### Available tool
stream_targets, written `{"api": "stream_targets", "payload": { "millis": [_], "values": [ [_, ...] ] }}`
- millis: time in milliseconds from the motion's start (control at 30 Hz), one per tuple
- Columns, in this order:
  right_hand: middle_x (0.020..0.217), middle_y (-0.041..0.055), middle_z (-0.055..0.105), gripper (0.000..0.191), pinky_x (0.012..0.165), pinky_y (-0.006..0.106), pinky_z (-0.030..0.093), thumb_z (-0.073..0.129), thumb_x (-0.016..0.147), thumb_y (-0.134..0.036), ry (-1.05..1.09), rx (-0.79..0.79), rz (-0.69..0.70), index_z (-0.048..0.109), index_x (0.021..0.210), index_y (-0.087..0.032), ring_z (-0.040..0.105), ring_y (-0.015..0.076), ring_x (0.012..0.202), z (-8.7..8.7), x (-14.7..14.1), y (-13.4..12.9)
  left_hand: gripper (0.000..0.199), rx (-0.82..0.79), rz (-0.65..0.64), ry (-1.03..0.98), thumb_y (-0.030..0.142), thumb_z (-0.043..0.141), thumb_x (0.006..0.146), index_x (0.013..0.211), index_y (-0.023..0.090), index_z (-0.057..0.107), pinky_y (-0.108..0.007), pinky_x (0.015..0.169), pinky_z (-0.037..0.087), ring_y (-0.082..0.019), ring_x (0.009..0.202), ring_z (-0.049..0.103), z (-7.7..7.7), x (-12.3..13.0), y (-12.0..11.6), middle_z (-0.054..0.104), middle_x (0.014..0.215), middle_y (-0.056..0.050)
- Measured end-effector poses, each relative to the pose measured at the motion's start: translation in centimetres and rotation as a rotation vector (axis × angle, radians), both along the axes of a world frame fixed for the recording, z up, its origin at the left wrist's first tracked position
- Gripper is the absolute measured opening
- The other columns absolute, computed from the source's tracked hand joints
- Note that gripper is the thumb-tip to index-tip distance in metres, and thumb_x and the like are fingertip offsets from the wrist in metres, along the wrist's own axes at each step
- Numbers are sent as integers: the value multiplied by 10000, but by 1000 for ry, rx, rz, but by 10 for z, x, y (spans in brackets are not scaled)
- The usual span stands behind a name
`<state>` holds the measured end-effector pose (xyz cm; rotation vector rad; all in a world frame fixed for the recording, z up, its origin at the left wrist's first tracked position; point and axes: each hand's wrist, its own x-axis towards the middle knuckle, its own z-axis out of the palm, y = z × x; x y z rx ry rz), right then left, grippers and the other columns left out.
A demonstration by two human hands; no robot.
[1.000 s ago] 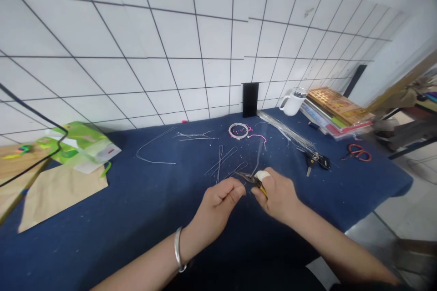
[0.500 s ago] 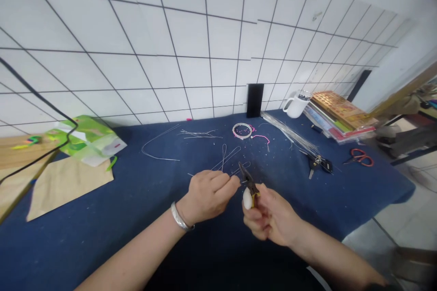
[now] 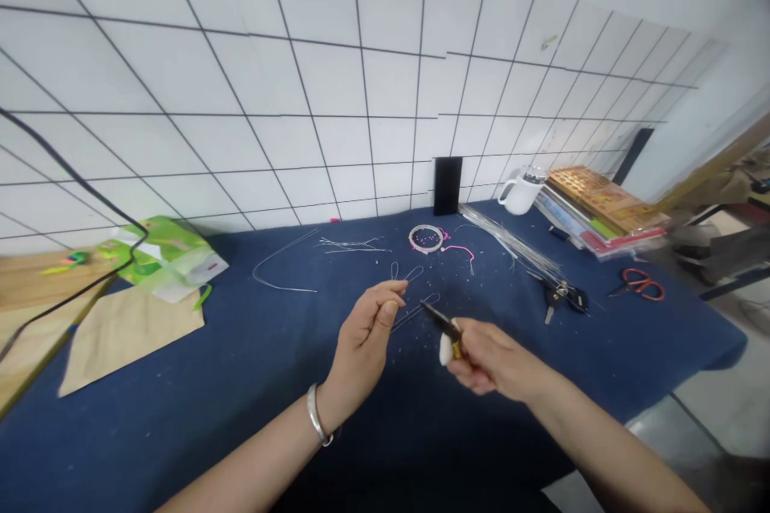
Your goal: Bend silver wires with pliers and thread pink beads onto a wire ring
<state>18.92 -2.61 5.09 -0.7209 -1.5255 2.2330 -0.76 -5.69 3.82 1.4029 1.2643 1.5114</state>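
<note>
In my right hand [image 3: 490,357] is a pair of long-nose pliers [image 3: 443,324] with dark jaws and yellow and white grips; the jaws point up and left. My left hand [image 3: 368,329] is closed, thumb pressed to the fingertips, around a thin wire that is mostly hidden by the fingers. The pliers are apart from the left fingers. Just beyond the hands, thin bent wires with a looped end [image 3: 415,273] lie on the blue cloth. Another looped wire [image 3: 431,299] lies between my left hand and the plier tips.
A ring-shaped dish with pink beads [image 3: 426,239] and pink cord is at the back. Straight wires [image 3: 511,238], keys [image 3: 552,300], red-handled scissors [image 3: 642,284], a white mug [image 3: 522,192] and stacked books [image 3: 605,208] stand right. Left are cut wires [image 3: 352,245] and a green bag [image 3: 162,252].
My left hand has turned, bringing its thumb into view, and moved slightly left. The pliers have tilted further left and drawn away from the left fingers. The camera view has shifted a little.
</note>
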Motion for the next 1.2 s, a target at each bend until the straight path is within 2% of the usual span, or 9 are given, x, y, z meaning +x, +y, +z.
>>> {"api": "stream_targets", "payload": {
  "millis": [133, 267, 467, 567, 700, 833, 933, 1067, 1200],
  "values": [
    [615, -53, 345, 365, 357, 125, 164, 380, 855, -519, 23, -181, -8, 474, 894, -169, 216, 25, 424, -16, -14, -4, 230, -184, -253, -135, 310, 379, 893, 837, 155, 540, -299, 757, 440, -142, 790, 547, -9, 5, 2, 586, 834, -50],
    [595, -60, 378, 376, 340, 114, 173, 414, 829, -542, 53, -384, -34, 475, 957, -193, 242, 21, 389, -29, -13, 1, 302, -265, -354, -112, 352, 350, 898, 754, 147, 519, -222, 558, 407, -87, 555, 461, -16, 8, 4, 533, 671, -6],
    [402, 6, 437, 769, 289, 194, 291, 145, 706, -782, 176, -493, 261, 521, 557, -128, 444, 107, 309, -50, 5, 1, 246, -19, -602, 334, 255, 380, 891, 864, 183, 613, -267, 756, 444, -131, 809, 568, -16, -10, 13, 631, 846, -38],
    [440, 46, 511, 769, 334, 220, 358, 172, 690, -793, 167, -431, 269, 537, 597, -123, 531, 151, 370, -52, 15, 2, 211, 46, -379, 683, 202, 415, 864, 916, 212, 619, -277, 776, 442, -142, 859, 581, -26, -33, 36, 648, 926, -25],
    [635, 71, 601, 488, 424, 256, 423, 350, 811, -585, 186, -234, 12, 533, 832, -133, 592, 169, 499, -50, 17, 11, 238, 0, 66, 1048, 264, 409, 875, 988, 193, 606, -240, 758, 414, -150, 869, 579, -37, -77, 97, 641, 989, -31],
    [732, 62, 585, 335, 441, 239, 419, 395, 857, -450, 134, -112, -255, 506, 938, -144, 570, 138, 550, -59, 12, 26, 283, -47, 107, 1102, 293, 392, 889, 953, 108, 596, -259, 735, 379, -142, 791, 546, -43, -103, 152, 637, 877, -54],
    [774, 69, 577, 295, 459, 241, 417, 394, 872, -404, 117, -90, -357, 506, 946, -142, 562, 134, 579, -65, 15, 34, 238, -75, 125, 1134, 280, 452, 863, 856, 103, 610, -306, 793, 351, -180, 897, 504, -51, -102, 170, 620, 924, -87],
    [787, 68, 577, 276, 466, 245, 414, 361, 890, -379, 128, -88, -385, 514, 924, -152, 562, 137, 589, -67, 20, 37, 212, -119, 147, 1154, 293, 496, 838, 951, 137, 582, -341, 833, 328, -231, 1026, 445, -64, -87, 166, 552, 1095, -126],
    [808, 65, 584, 261, 476, 241, 423, 393, 882, -377, 59, -65, -356, 529, 928, -159, 570, 136, 609, -66, 19, 36, 254, -232, 90, 1158, 407, 469, 828, 816, 182, 587, -288, 707, 373, -192, 804, 540, -77, -65, 149, 604, 871, -69]
  ]
}}
